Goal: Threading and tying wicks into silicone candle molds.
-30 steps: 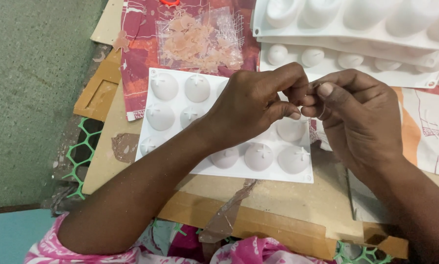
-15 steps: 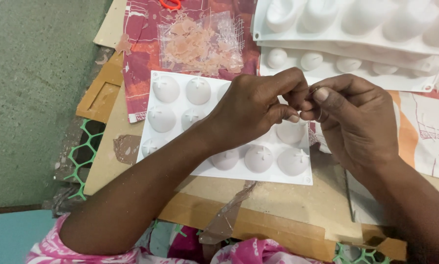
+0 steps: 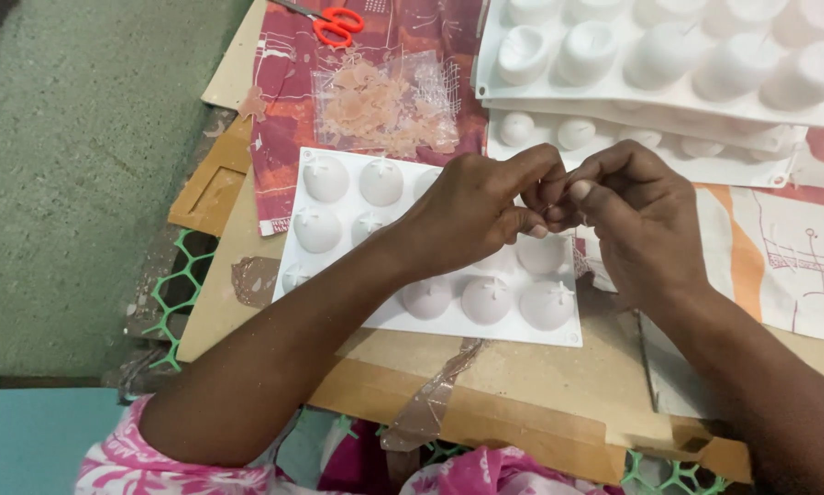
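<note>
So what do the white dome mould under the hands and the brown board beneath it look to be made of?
White dome mould sheet: probably silicone or soft plastic; matte, seamless, rounded domes with moulded crosses on top. Brown board: looks like cardboard or hardboard; dull, with worn edges and clear tape across it.

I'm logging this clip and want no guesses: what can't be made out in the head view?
- What the fingertips pinch: too small, covered by the left hand and right hand.
- Middle domes of the white mould: hidden under the left hand.
- Scissors: blades cut off by the top edge.
- Stacked moulds: cut off at top and right.
</note>
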